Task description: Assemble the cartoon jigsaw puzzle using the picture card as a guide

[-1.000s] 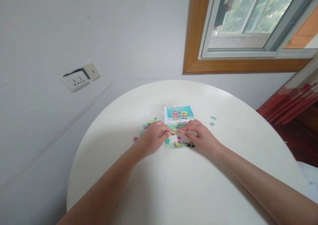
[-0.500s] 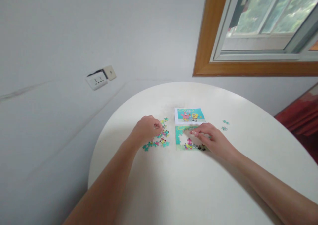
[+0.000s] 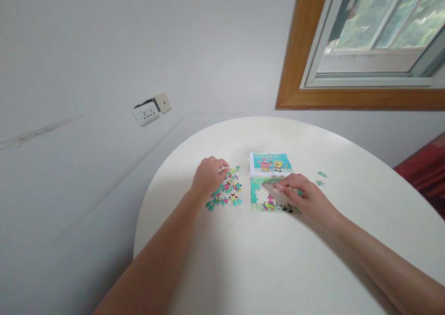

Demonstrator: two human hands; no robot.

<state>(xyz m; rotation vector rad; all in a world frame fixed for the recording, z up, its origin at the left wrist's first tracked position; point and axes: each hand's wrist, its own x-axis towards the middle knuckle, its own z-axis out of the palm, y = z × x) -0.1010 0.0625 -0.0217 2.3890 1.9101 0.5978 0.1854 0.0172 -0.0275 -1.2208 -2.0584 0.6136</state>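
My left hand (image 3: 210,175) is closed in a pinch at the upper left of a loose heap of jigsaw puzzle pieces (image 3: 227,187). A small pale edge shows at its fingertips, apparently a puzzle piece. Over the right part of a partly filled jigsaw puzzle (image 3: 255,206) is my right hand (image 3: 299,192), thumb and fingers pinched together; what they hold, if anything, is too small to make out. Pieces line the puzzle's left side and bottom, with a pale gap in its middle. Directly behind it lies a printed picture card (image 3: 273,163) of cartoon figures.
Two small groups of teal puzzle pieces (image 3: 320,182) lie to the right on the round white table (image 3: 243,259). Behind the table stand a white wall with a socket (image 3: 146,113) and a wood-framed window (image 3: 288,92). Red cloth (image 3: 426,169) hangs at the right.
My left hand has lifted slightly and turned, uncovering more of the heap and a pale edge at its fingertips. My right hand stays over the puzzle. The whole view has shifted a little.
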